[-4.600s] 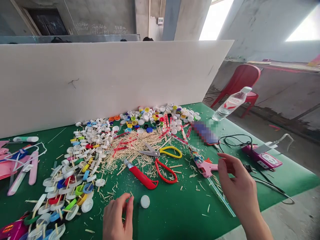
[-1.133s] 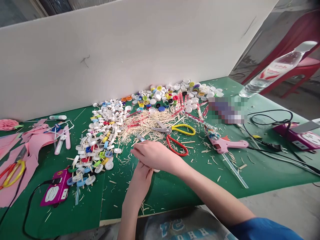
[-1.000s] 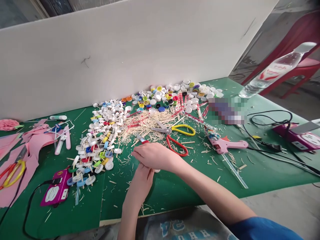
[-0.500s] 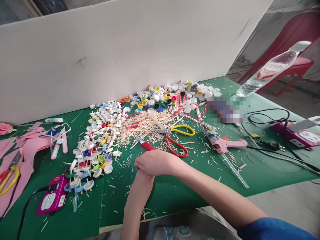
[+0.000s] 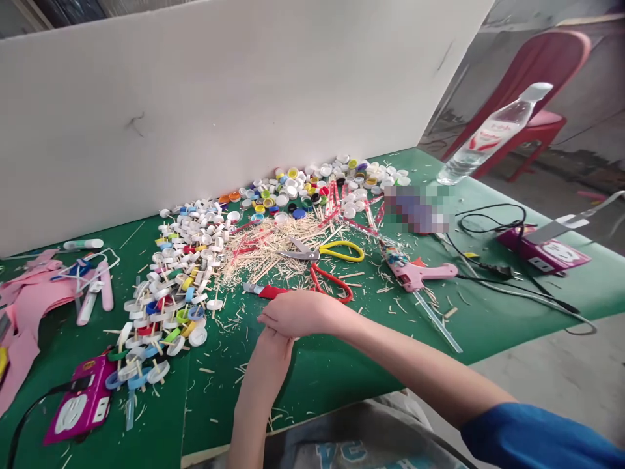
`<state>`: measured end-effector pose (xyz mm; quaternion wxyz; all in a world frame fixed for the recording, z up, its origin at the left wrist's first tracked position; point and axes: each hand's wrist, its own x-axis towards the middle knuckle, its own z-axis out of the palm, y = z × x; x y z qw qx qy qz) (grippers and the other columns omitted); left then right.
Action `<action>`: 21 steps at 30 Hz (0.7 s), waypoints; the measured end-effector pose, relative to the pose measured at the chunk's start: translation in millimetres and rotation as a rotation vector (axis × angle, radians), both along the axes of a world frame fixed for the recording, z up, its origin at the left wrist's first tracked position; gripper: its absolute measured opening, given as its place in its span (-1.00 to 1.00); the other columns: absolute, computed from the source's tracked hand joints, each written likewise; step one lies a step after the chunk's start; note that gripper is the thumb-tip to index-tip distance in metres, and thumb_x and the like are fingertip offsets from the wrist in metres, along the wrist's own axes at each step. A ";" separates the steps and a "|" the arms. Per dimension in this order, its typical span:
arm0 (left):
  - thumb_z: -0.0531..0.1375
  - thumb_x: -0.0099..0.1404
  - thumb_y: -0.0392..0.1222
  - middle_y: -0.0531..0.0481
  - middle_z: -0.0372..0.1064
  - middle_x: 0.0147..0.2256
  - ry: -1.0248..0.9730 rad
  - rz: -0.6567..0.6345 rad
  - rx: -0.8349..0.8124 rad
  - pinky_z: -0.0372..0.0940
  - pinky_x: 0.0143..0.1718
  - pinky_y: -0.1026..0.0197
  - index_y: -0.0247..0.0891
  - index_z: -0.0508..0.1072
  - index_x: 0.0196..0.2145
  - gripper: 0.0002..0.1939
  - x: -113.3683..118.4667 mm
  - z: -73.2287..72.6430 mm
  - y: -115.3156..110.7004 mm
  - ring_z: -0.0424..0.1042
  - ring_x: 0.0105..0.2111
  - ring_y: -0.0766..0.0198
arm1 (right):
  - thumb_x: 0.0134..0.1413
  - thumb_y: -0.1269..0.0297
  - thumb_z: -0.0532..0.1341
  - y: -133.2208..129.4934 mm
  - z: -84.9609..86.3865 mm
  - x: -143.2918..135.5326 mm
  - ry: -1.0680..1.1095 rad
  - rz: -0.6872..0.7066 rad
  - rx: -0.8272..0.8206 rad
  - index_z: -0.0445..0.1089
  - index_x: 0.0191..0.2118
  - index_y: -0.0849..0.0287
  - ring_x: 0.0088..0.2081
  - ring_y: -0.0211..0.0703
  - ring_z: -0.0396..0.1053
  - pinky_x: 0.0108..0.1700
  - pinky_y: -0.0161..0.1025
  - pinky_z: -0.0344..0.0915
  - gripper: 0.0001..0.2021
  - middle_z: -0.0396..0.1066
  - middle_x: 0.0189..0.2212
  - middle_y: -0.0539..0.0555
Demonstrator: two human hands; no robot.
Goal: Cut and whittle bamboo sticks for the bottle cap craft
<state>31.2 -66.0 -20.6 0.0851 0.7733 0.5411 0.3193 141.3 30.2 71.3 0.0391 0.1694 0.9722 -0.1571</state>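
My right hand lies across my left wrist, its fingers pressed together and wrapped over it. Most of my left hand is hidden beneath, and its fingers do not show. A red-handled craft knife sticks out leftward past my right hand; which hand holds it, if either, is hidden. Just beyond lie open scissors with one yellow and one red handle, their blades over a heap of thin wooden sticks. Left of the hands is a pile of bottle caps, many with sticks through them.
More loose caps lie along the white board. On the right are a pink glue gun, cables, a magenta box and a water bottle. Pink paper and another magenta box lie left.
The view has turned a little to the right, so everything shifts left. The craft knife has swung to a flatter angle. My right hand stays over my left wrist.
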 end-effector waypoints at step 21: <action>0.08 0.31 -0.33 -0.10 0.43 -0.12 0.053 0.097 -0.120 0.39 -0.16 0.00 -0.21 0.39 -0.04 -0.72 2.1 27.8 -17.5 0.36 -0.13 0.10 | 0.33 0.14 -0.06 -58.3 -10.4 29.3 0.772 -0.621 -0.646 0.24 -0.30 0.13 -0.36 -0.27 0.30 -0.31 -0.30 0.26 -0.74 0.36 -0.37 0.01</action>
